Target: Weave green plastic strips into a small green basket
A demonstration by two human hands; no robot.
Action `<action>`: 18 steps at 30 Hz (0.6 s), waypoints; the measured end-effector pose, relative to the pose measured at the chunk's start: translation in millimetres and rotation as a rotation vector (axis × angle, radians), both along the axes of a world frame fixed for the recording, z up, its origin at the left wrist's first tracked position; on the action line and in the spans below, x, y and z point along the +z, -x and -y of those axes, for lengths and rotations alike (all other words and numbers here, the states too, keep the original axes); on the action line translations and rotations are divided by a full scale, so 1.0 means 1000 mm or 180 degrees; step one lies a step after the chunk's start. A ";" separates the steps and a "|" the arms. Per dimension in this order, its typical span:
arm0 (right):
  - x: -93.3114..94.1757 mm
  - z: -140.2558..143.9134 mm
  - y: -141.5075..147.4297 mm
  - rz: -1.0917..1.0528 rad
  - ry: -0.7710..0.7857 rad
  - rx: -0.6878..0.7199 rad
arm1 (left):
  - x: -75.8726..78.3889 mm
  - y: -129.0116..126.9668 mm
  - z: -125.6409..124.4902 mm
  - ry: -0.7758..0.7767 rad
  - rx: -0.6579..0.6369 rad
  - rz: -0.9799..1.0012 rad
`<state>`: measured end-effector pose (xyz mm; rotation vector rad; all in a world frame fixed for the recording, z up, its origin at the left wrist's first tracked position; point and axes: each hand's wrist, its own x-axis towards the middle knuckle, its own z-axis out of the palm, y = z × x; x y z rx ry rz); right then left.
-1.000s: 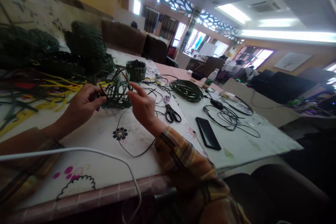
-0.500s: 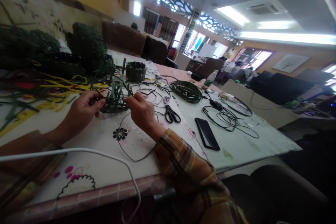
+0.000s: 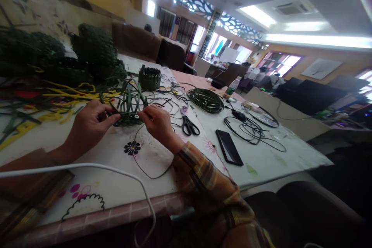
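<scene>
A half-woven basket (image 3: 130,104) of dark green strips is between my hands, with loose strip ends standing up from it. My left hand (image 3: 90,124) is closed at the basket's left side, thumb and fingers pinching its edge. At the right side my right hand (image 3: 158,122) is closed, its fingertips pinching the weave; the exact strip is too small to make out. A thin dark cord (image 3: 141,169) loops over the white tablecloth below the right hand. Just behind stands a finished-looking round woven basket (image 3: 150,79).
Black-handled scissors (image 3: 190,126) lie right of my right hand. Beyond are a coil of green strip (image 3: 205,100), a phone (image 3: 229,148), a black cable (image 3: 247,130) and a bottle (image 3: 233,86). Green woven pieces (image 3: 94,50) and yellow strips (image 3: 66,95) crowd the left. A white cable (image 3: 116,169) crosses in front.
My left hand has shifted slightly right, its thumb further over the basket's edge. The basket has turned or tilted a little, its upright strips leaning differently. My right hand stays at the right side.
</scene>
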<state>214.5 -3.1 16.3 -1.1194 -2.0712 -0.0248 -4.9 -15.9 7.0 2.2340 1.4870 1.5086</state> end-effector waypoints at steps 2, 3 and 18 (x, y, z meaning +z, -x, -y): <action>0.000 0.000 0.001 -0.0068 0.0064 0.0095 | 0.000 0.000 0.001 -0.0306 0.0043 -0.0202; 0.000 0.000 0.001 -0.0090 0.0093 0.0133 | 0.000 0.001 0.001 -0.0405 0.0053 -0.0235; -0.005 0.006 0.008 -0.0035 0.0393 -0.0088 | -0.006 -0.004 0.006 0.0675 0.0025 0.0521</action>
